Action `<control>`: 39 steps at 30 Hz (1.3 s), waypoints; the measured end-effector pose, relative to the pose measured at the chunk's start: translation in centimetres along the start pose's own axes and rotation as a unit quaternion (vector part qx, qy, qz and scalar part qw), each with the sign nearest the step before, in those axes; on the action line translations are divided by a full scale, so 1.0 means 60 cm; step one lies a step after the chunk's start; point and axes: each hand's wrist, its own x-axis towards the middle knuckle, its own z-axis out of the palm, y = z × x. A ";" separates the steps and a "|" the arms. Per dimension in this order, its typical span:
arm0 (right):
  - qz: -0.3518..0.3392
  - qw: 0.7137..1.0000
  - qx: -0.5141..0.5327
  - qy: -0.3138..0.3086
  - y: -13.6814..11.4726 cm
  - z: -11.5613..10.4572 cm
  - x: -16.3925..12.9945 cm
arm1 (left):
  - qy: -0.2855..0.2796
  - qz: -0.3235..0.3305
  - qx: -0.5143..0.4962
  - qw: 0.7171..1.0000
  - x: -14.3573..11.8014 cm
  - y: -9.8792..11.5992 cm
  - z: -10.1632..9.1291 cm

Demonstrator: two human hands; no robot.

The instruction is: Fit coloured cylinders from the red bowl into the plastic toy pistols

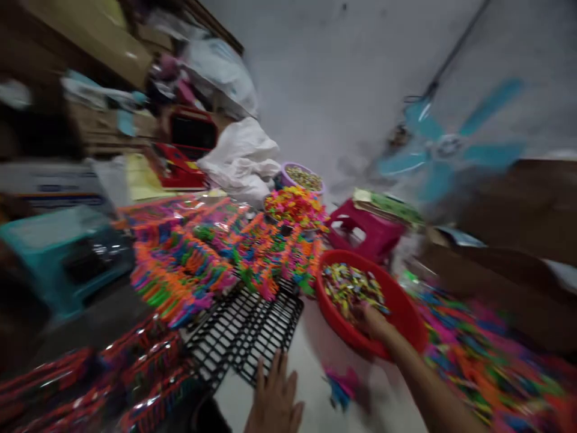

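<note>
My left hand (274,397) is over the white tabletop (315,397), fingers stretched out and apart, with nothing in it. Just beyond its fingertips lie black plastic grids (252,331). My right hand (367,320) reaches into a red basin (401,313), down at a heap of small wrapped pieces (351,285), yellow and silvery. Its fingers are blurred and partly sunk in the heap, so their grip is hidden. Between my hands sits a small pink and blue plastic piece (340,388). Rows of colourful plastic pieces (180,270) cover the far end of the grids.
A heap of orange and pink pieces (295,207) stands behind, near a purple tub (288,174). Behind the basin is a magenta stool (365,231). A blue-bladed fan (446,147) hangs at the right, above loose colourful pieces (487,361). A teal stool (49,252) stands left.
</note>
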 end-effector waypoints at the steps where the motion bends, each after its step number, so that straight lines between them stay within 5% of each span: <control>1: 0.016 1.000 0.004 -0.025 0.004 -0.010 0.006 | -0.001 -0.003 -0.009 1.000 0.000 -0.004 -0.006; 6: 0.075 0.993 0.065 -0.066 0.006 -0.064 -0.020 | 0.044 0.046 -0.122 0.990 0.002 -0.019 -0.025; 9: 0.122 0.968 0.209 -0.071 -0.019 -0.066 -0.104 | 0.027 0.024 -0.281 0.959 0.002 -0.003 -0.047; 11: 0.160 0.931 0.318 -0.083 -0.034 -0.051 -0.172 | -0.029 -0.047 -0.406 0.912 0.005 0.020 -0.068; 13: 0.191 0.903 0.371 -0.102 -0.042 -0.032 -0.237 | -0.134 -0.162 -0.530 0.821 0.013 0.049 -0.089; 17: 0.226 0.881 0.393 -0.137 -0.038 -0.005 -0.329 | -0.326 -0.345 -0.705 0.528 0.027 0.098 -0.110; 19: 0.224 0.890 0.380 -0.118 -0.031 0.002 -0.359 | -0.329 -0.373 -0.732 0.465 0.025 0.114 -0.111; 24: 0.159 0.946 0.282 0.011 -0.015 0.006 -0.405 | -0.237 -0.360 -0.790 0.436 0.005 0.140 -0.103; 31: -0.086 0.981 0.171 -0.008 -0.017 -0.017 -0.425 | -0.215 -0.396 -0.795 0.407 0.006 0.128 -0.104; 39: -0.288 0.955 0.022 -0.071 -0.011 -0.015 -0.433 | -0.234 -0.411 -0.839 0.269 0.009 0.099 -0.100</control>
